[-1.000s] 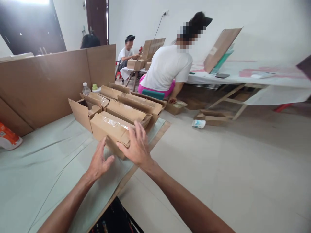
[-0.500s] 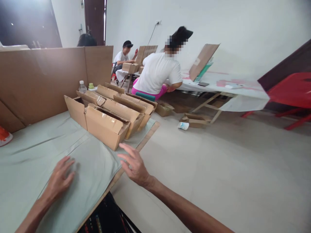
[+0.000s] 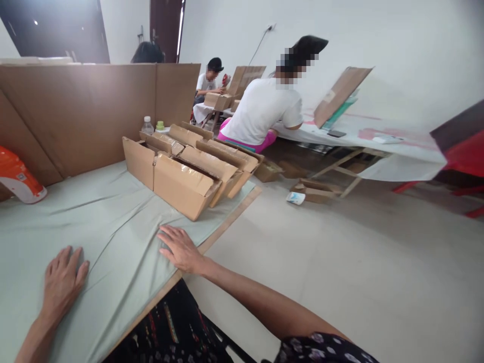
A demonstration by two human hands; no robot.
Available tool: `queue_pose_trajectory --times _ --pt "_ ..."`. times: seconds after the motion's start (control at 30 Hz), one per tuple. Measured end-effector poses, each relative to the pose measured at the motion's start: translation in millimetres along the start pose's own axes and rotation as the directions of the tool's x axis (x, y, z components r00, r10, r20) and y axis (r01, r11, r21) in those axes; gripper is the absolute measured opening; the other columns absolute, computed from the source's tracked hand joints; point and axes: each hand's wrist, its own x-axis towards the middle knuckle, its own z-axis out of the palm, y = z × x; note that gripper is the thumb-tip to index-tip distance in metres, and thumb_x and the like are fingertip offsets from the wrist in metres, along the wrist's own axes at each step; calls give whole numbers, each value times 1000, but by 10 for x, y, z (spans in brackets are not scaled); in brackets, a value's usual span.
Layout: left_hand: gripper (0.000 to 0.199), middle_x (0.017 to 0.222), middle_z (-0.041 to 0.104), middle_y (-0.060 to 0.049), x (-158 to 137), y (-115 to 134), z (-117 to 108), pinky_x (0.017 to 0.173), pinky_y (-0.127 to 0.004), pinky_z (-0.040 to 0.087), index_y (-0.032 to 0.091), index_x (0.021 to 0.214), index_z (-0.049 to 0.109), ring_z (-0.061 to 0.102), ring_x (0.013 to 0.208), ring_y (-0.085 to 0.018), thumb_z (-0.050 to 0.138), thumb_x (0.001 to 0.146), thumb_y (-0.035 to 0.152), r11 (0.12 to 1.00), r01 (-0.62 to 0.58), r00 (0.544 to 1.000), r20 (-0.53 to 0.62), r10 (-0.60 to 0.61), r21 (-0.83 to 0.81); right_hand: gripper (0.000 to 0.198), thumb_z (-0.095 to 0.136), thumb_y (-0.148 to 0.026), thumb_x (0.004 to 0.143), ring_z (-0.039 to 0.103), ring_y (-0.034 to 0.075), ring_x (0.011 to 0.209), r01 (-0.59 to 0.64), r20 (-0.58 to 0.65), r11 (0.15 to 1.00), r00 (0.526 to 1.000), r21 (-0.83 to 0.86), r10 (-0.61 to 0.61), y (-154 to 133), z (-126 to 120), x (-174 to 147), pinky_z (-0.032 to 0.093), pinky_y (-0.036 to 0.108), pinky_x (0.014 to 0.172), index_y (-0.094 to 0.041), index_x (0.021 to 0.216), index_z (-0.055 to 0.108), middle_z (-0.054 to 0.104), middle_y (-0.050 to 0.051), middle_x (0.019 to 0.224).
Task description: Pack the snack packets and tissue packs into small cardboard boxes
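Note:
My left hand lies flat on the pale green tablecloth, fingers slightly apart and nothing in them. Close to the table's right edge, my right hand rests on the same cloth, its fingers stretched out and empty. Creases run through the fabric between the two hands. Just beyond my right hand stands a group of open cardboard boxes, set side by side with their flaps up. Neither hand touches them.
A tall cardboard panel borders the table's back. An orange and white bottle stands left; a clear bottle is behind the boxes. Co-workers sit by another table. A paper cup and boxes lie on the floor.
My right hand has come down from beside the boxes onto the cloth, nearer to me. My left hand has moved left and flattened. The view has swung left, showing more of the orange bottle.

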Motion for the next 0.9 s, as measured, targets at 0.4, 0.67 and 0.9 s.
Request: queue_pose_trajectory --times 0.4,0.67,0.9 --pt "46 154 57 -23 -100 123 31 121 -60 39 15 140 65 50 147 -39 46 104 37 997 32 996 82 -38 76 48 49 -29 106 46 31 155 -22 -9 997 1000 -74 21 24 147 -232 40 52 124 -16 151 61 55 19 162" --pt "54 161 53 -23 -422 332 -45 123 -63 34 16 150 58 45 152 -41 46 106 45 998 -16 990 142 6 65 50 49 -30 106 47 32 154 3 -42 994 999 -107 -8 -1 183 -377 40 54 123 -15 152 61 56 19 161" --pt "56 163 52 -22 -765 571 -95 125 -63 35 18 151 60 46 153 -42 50 104 46 993 -100 986 140 91 57 49 48 -30 107 47 32 153 8 -77 995 997 -102 -16 -50 173 -500 39 52 123 -16 153 60 56 16 161"
